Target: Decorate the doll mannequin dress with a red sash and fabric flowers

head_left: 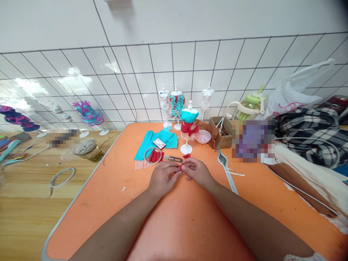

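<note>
Between the fingertips of my left hand (164,176) and my right hand (197,172) is a small red piece of fabric (181,168), pinched by both. Just beyond my fingers lie thread snips (174,158) and a red scrap (186,156). A small dress form (189,121) stands upright behind them, wearing a turquoise top and a red and pale pink skirt. Left of the snips, a roll of tape (152,148) rests on folded red cloth (155,156). Turquoise fabric (146,143) lies behind it, with a white card (159,143) on top.
More dress forms (177,105) line the tiled wall. A pink bowl (203,136) and a cardboard box (225,136) sit behind my right hand, and a zipper (227,170) crosses the orange table (108,203). A green-lidded bottle (251,105) and plaid cloth (312,134) are farther right.
</note>
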Motion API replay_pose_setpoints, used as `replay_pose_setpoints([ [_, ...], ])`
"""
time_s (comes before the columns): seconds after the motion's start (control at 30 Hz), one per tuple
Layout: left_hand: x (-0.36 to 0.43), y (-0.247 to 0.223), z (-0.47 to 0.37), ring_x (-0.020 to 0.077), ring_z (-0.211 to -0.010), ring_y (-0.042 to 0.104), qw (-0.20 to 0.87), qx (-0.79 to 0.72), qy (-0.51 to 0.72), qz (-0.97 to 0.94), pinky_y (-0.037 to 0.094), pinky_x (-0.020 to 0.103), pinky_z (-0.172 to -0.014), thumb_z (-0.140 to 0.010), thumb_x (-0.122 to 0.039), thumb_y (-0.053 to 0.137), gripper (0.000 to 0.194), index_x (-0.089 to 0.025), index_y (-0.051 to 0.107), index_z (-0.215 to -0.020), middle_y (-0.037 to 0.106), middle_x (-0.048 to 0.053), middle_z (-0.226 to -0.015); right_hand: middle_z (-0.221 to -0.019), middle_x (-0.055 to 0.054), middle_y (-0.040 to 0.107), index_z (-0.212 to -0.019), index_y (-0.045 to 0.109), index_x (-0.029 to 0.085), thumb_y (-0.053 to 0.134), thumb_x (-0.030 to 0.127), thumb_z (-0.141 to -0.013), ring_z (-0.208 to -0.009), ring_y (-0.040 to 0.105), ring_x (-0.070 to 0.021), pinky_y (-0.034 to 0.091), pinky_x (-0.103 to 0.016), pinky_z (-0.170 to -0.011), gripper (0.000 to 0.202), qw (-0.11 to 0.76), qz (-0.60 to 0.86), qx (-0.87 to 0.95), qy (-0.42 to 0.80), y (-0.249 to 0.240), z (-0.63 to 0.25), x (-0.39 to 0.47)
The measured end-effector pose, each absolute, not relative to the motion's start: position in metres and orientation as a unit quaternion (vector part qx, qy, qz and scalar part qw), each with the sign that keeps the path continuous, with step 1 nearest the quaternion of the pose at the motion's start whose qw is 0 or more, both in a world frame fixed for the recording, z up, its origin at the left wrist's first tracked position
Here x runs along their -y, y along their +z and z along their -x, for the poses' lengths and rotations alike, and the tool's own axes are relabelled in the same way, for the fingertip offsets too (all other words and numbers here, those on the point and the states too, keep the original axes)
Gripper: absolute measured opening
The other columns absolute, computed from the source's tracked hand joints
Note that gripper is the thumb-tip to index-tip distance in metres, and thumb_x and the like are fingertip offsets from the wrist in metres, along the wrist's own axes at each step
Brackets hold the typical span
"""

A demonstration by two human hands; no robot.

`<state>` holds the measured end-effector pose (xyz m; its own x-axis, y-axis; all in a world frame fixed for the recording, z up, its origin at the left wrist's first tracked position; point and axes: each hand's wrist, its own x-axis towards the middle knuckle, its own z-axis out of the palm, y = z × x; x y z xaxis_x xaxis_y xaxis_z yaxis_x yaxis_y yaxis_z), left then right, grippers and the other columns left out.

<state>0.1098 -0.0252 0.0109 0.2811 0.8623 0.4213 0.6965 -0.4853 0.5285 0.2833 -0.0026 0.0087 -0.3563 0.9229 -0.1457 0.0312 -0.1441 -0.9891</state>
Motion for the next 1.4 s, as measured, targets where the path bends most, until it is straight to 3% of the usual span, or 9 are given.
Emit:
replay_pose_setpoints([
  [0.23,0.029,0.016,-0.111,0.0205,-0.091,0.063,0.164,-0.531,0.363,-0.748,0.048,0.034,-0.082,-0.081,-0.031,0.059,0.018,-0.025,0.069,-0.095,0.070,0.005,-0.096,-0.077,0.000,0.056,-0.080,0.057,0.019,0.067,0.043,-0.068,-0.069,0.054,-0.0122,0.052,-0.021,-0.048,0.029,0.363,0.448,0.532,0.620,0.009,-0.284,0.001],
  [0.4,0.026,0.014,-0.112,0.0218,-0.101,0.061,0.244,-0.571,0.402,-0.673,0.046,0.039,-0.093,-0.076,-0.036,0.065,0.053,-0.025,0.051,-0.127,0.067,0.005,-0.107,-0.070,0.001,0.055,-0.078,0.055,0.019,0.066,0.045,-0.069,-0.065,0.055,-0.0116,0.050,-0.019,-0.046,0.029,0.407,0.447,0.503,0.618,0.004,-0.287,-0.003],
  [0.57,0.021,0.010,-0.114,0.0219,-0.096,0.065,0.444,-0.515,0.462,-0.569,0.051,0.037,-0.087,-0.073,-0.039,0.067,0.038,-0.016,0.064,-0.104,0.069,0.010,-0.105,-0.068,0.001,0.055,-0.079,0.058,0.020,0.064,0.044,-0.069,-0.064,0.054,-0.0128,0.048,-0.020,-0.044,0.026,0.403,0.447,0.527,0.600,0.004,-0.284,0.000],
  [0.7,0.020,0.009,-0.115,0.0211,-0.086,0.067,0.474,-0.524,0.454,-0.543,0.052,0.035,-0.082,-0.069,-0.039,0.071,0.028,-0.016,0.068,-0.084,0.072,0.007,-0.089,-0.072,-0.002,0.060,-0.079,0.064,0.021,0.060,0.040,-0.073,-0.067,0.056,-0.0152,0.049,-0.023,-0.048,0.020,0.391,0.461,0.596,0.528,0.005,-0.281,0.004],
  [0.8,0.020,0.009,-0.113,0.0199,-0.080,0.067,0.494,-0.535,0.446,-0.521,0.052,0.034,-0.079,-0.068,-0.038,0.072,0.025,-0.016,0.068,-0.078,0.072,0.005,-0.081,-0.088,-0.003,0.063,-0.099,0.063,0.024,0.058,0.037,-0.078,-0.073,0.058,-0.0145,0.050,-0.023,-0.055,0.025,0.411,0.442,0.628,0.491,0.006,-0.284,0.005],
  [0.93,0.020,0.010,-0.109,0.0187,-0.078,0.065,0.535,-0.510,0.442,-0.508,0.051,0.032,-0.075,-0.071,-0.039,0.070,0.026,-0.015,0.069,-0.081,0.071,0.005,-0.081,-0.112,-0.004,0.058,-0.131,0.045,0.031,0.068,0.032,-0.071,-0.078,0.058,-0.0133,0.051,-0.026,-0.064,0.064,0.399,0.363,0.695,0.476,0.007,-0.288,0.004],
  [1.1,0.022,0.011,-0.108,0.0172,-0.075,0.063,0.595,-0.472,0.382,-0.527,0.048,0.030,-0.075,-0.072,-0.040,0.069,0.027,-0.015,0.070,-0.081,0.071,0.004,-0.079,-0.092,-0.002,0.066,-0.104,0.067,0.026,0.069,0.031,-0.071,-0.079,0.059,-0.0154,0.049,-0.031,-0.078,0.034,0.370,0.335,0.721,0.480,0.004,-0.289,0.000],
  [1.3,0.021,0.012,-0.104,0.0146,-0.068,0.059,0.592,-0.469,0.344,-0.558,0.044,0.026,-0.069,-0.073,-0.042,0.068,0.031,-0.012,0.072,-0.081,0.068,0.004,-0.071,-0.082,-0.003,0.066,-0.086,0.072,0.020,0.068,0.034,-0.071,-0.066,0.059,-0.0130,0.048,-0.023,-0.057,0.021,0.376,0.359,0.686,0.509,-0.002,-0.291,-0.003],
  [1.4,0.020,0.010,-0.100,0.0142,-0.068,0.059,0.595,-0.467,0.315,-0.574,0.044,0.024,-0.068,-0.073,-0.043,0.067,0.033,-0.012,0.072,-0.085,0.069,0.004,-0.073,-0.074,-0.002,0.067,-0.078,0.072,0.019,0.069,0.033,-0.070,-0.061,0.058,-0.0123,0.046,-0.023,-0.055,0.017,0.370,0.371,0.683,0.509,-0.004,-0.293,-0.005],
])
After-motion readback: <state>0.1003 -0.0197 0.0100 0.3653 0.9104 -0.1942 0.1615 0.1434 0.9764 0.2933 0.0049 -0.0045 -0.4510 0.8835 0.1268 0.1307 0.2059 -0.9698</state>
